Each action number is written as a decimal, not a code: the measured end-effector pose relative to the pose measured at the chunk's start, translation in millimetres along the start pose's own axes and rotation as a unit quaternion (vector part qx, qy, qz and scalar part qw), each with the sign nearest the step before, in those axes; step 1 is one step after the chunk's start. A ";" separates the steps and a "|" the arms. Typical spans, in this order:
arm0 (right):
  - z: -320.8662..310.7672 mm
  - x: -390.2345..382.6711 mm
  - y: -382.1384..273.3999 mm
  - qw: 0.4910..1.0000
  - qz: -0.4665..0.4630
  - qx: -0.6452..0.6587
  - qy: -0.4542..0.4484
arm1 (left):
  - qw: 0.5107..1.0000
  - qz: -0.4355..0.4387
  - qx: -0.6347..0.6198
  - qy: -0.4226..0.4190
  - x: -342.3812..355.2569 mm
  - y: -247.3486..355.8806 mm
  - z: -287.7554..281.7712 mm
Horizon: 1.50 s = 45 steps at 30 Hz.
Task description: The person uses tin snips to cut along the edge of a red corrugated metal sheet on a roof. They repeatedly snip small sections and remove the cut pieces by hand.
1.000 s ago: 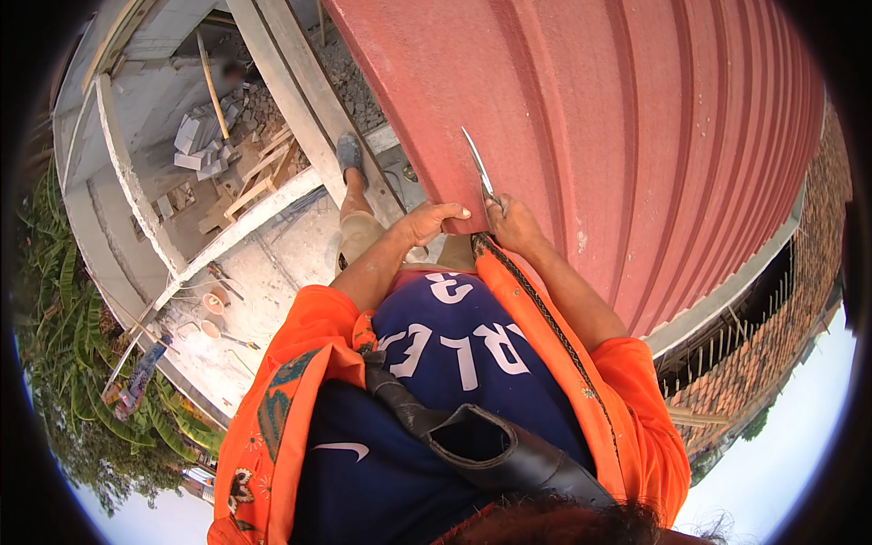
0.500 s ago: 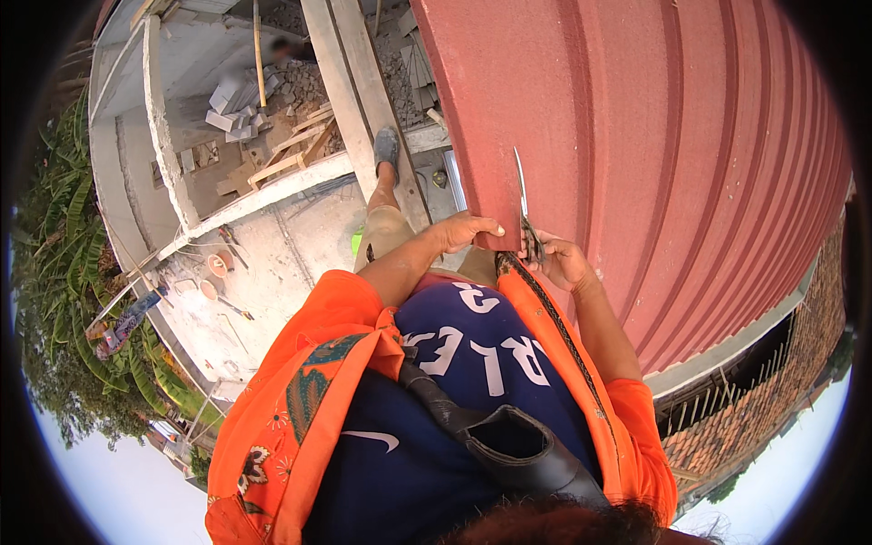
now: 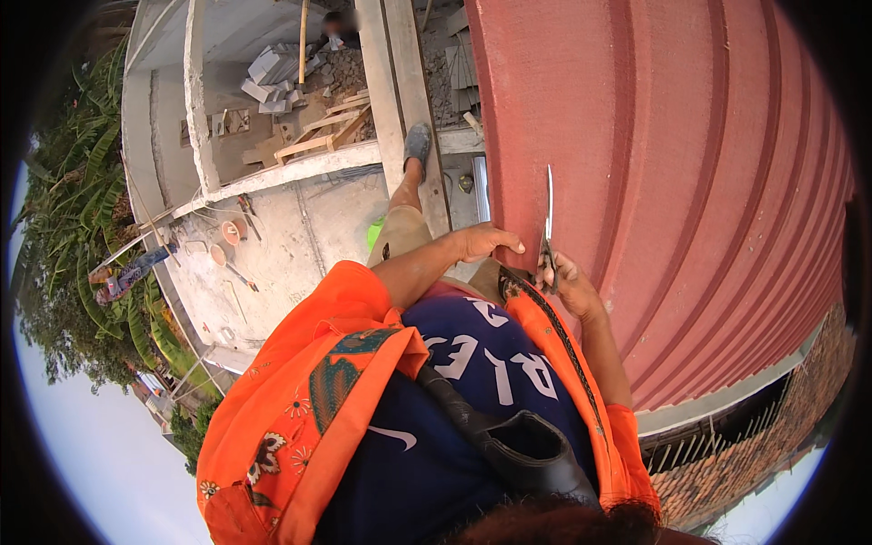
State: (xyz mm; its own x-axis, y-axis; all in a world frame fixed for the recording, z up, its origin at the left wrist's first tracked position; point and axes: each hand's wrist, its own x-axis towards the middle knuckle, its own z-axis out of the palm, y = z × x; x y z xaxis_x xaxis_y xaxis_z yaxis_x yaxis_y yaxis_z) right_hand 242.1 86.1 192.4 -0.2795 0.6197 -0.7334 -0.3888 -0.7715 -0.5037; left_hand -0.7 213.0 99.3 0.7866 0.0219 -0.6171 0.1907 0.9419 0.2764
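- Left fingers pinch the near end of the red ribbed sheet, which stretches ahead and right
- Right fingers grip the shears
- Sheet seems light, stiff, sharp-edged; best held by flat margins

can see, at upper left, a heap of pale blocks beside a wooden pole, with grey rubble just to the right and timber pieces below. on a stained whitish slab, can make out an orange bowl and, near it, a long-handled tool. farther left, can see dense green leaves; at lower right, a tiled roof; at lower left, pale sky.
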 end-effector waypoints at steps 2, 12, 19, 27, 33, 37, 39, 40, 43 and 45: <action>3.8 0.9 -1.8 0.999 -0.012 -0.020 0.022 | 0.998 0.011 0.017 0.063 5.9 -12.3 -5.0; -14.9 10.6 -5.6 0.995 -0.027 -0.087 0.052 | 0.988 -0.011 0.041 0.152 -9.2 18.5 18.4; -26.6 26.3 -9.6 0.989 0.007 -0.142 0.036 | 0.994 0.010 -0.017 0.106 -8.5 20.4 15.9; -28.1 31.8 -0.7 0.992 -0.006 -0.122 0.035 | 0.979 0.108 -0.027 0.173 0.2 36.2 20.6; -29.3 32.6 -1.1 0.993 -0.018 -0.114 0.030 | 0.983 0.109 -0.043 0.144 -2.3 39.3 18.9; -35.2 37.7 -10.5 0.989 -0.018 -0.142 0.020 | 0.984 0.100 -0.055 0.134 -1.1 37.6 18.6; -26.1 42.4 -12.9 0.994 -0.035 -0.107 0.012 | 0.987 0.087 -0.056 0.127 -2.3 37.4 12.1; -22.0 41.0 -15.6 0.995 -0.043 -0.092 0.017 | 0.989 0.077 -0.058 0.115 -1.6 36.7 12.4; -27.2 43.0 -19.1 0.994 -0.019 -0.106 0.000 | 0.988 0.086 -0.063 0.109 -5.7 39.3 17.5; -27.7 44.4 -16.7 0.993 -0.024 -0.116 -0.009 | 0.988 0.091 -0.070 0.104 -9.9 44.8 20.4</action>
State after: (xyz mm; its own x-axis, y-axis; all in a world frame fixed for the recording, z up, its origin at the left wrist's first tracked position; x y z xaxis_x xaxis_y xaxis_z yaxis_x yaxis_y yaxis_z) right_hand 260.4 122.5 155.6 -0.2829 0.6567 -0.6991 -0.1890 -0.7527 -0.6306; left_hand 12.1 248.2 132.7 0.6601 0.2491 -0.7087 -0.0375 0.9532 0.3001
